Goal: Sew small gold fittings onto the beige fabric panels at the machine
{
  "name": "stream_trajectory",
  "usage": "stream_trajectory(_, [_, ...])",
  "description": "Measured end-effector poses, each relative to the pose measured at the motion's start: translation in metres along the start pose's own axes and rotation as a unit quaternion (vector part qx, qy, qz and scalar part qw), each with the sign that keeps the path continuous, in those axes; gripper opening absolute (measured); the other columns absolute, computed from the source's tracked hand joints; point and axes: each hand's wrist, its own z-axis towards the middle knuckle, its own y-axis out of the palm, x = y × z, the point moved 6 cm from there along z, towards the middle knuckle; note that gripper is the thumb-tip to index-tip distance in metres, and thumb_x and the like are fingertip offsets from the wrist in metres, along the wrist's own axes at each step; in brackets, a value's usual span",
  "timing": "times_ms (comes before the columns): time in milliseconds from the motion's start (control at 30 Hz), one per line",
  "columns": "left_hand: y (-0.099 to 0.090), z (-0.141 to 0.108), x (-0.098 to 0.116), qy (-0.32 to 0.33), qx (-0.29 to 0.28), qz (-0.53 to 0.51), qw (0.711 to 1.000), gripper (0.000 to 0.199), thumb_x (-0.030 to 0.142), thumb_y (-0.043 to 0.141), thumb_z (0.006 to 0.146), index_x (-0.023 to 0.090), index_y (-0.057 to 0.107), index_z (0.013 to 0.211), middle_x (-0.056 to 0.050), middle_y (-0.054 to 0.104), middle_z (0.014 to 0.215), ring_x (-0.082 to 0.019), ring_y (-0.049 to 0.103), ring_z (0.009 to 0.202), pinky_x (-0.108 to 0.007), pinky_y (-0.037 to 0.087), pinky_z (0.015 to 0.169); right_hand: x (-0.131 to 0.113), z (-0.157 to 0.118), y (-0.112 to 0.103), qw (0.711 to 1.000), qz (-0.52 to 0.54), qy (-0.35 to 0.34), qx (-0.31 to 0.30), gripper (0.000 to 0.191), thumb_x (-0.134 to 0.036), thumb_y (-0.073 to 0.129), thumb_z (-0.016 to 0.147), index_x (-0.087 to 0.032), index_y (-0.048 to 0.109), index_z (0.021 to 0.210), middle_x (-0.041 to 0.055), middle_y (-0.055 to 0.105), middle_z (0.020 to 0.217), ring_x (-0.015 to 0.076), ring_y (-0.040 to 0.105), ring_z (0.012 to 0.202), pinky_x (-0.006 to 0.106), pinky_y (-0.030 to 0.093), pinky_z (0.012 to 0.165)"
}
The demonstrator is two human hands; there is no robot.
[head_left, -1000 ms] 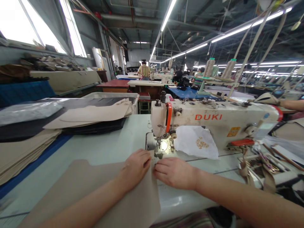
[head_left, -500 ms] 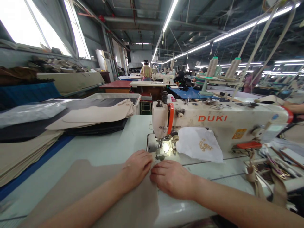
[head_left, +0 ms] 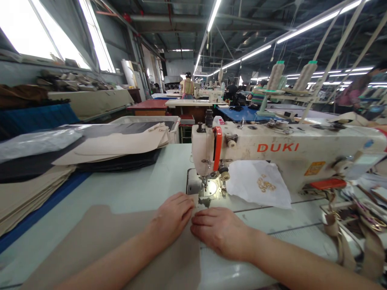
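A large taupe fabric piece (head_left: 121,229) lies on the pale table in front of a white sewing machine (head_left: 248,139) with red letters. My left hand (head_left: 173,213) rests on the fabric near its right edge, fingers together and curled, gripping it just before the needle plate (head_left: 211,187). Beside it, my right hand (head_left: 219,231) has its fingers closed on the same edge, its fingertips almost meeting the left hand's. The fabric's narrow upper corner reaches toward the presser foot. A white cloth with gold embroidery (head_left: 260,183) lies under the machine arm.
Stacked beige pieces (head_left: 121,141) and more layers (head_left: 33,197) lie on the left. At the right are an open tray with straps (head_left: 347,225) and thread cones (head_left: 275,75) on a stand. Other people (head_left: 187,86) are in the background.
The view has shifted slightly, so the machine's right part sits farther right. Both hands remain at the fabric edge, with hardly any movement.
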Motion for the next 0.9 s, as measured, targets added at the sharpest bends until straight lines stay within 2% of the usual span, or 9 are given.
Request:
stream_trajectory(300, [-0.0012,0.0033,-0.0002,-0.007,0.009,0.002,1.0,0.023,0.016,0.041,0.086,0.018,0.06,0.074,-0.004,0.065,0.074,-0.017,0.057,0.073,-0.029,0.05,0.069,0.0004,0.0003,-0.0001,1.0,-0.005,0.003,0.001,0.016,-0.019,0.046,0.09,-0.016,0.061,0.095,0.0089,0.067,0.099,0.0154,0.057,0.1,0.027,0.045,0.089])
stream_trajectory(900, [-0.0025,0.0044,0.0002,-0.001,0.021,-0.004,1.0,0.023,0.018,0.041,0.087,0.018,0.06,0.073,-0.003,0.065,0.072,-0.016,0.057,0.072,-0.028,0.05,0.069,0.0004,0.0005,-0.0009,1.0,-0.007,0.008,0.005,0.018,-0.019,0.044,0.092,-0.016,0.061,0.098,0.0069,0.066,0.102,0.0164,0.056,0.1,0.028,0.044,0.091])
